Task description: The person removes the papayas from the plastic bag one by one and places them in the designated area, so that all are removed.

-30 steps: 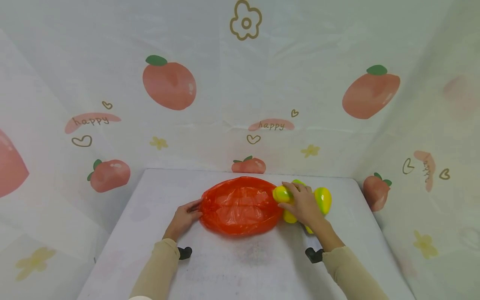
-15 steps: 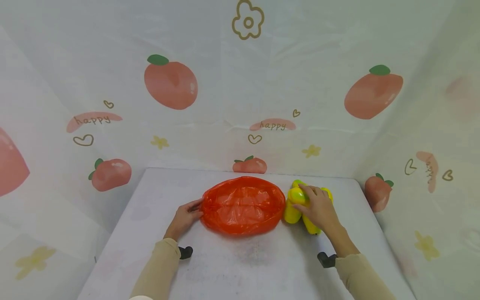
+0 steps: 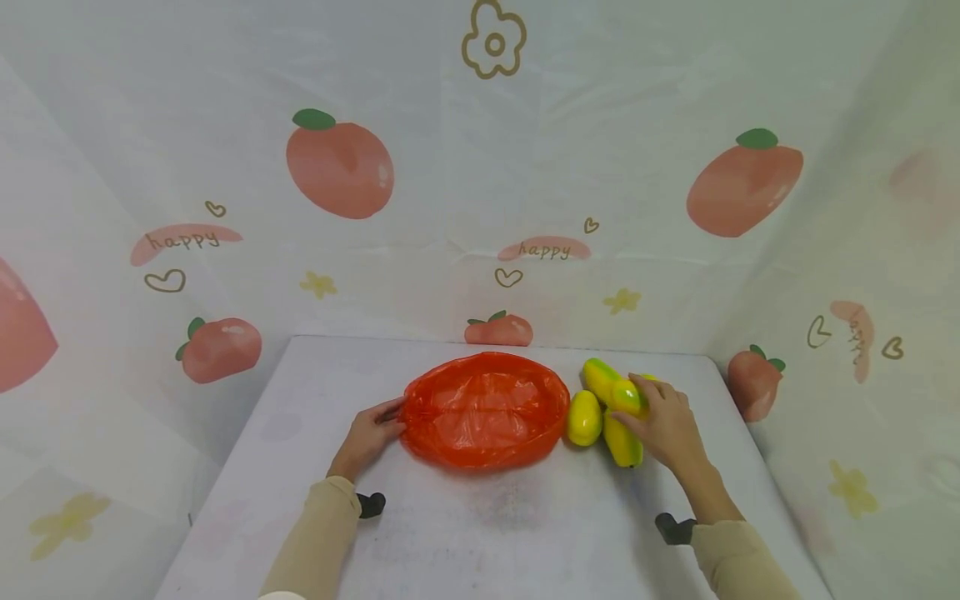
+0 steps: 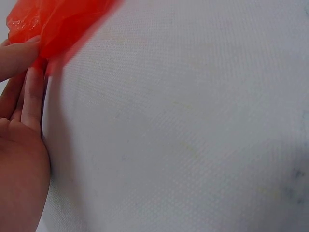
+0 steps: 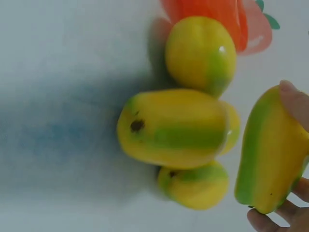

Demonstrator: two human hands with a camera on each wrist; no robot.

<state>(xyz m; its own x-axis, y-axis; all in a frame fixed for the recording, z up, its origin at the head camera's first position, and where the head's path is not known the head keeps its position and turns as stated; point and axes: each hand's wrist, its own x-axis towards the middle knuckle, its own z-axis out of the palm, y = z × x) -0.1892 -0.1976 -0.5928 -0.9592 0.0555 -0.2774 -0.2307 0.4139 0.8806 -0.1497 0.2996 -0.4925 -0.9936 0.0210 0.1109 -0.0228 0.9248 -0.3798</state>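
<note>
A red plastic bag (image 3: 483, 417) lies on the white table with its mouth spread into a wide oval. My left hand (image 3: 369, 433) pinches its left rim, thumb on one side and fingers on the other in the left wrist view. My right hand (image 3: 672, 425) grips a yellow-green mango (image 5: 273, 150), raised to the right of the bag. Around it lie several more: a rounder mango (image 3: 584, 418) at the bag's right edge, a longer mango (image 3: 624, 442) in front and another mango (image 3: 598, 377) behind. The right hand partly hides a further yellow one.
The white table (image 3: 480, 542) has its back edge against a fruit-printed cloth (image 3: 435, 183), which also hangs at both sides. Black wrist mounts (image 3: 675, 529) stick out inward from both sleeves.
My right hand has carried the mango rightward, away from the bag's right rim and over the other mangoes, leaving the rounder one beside the bag uncovered. The left hand and the bag stay put.
</note>
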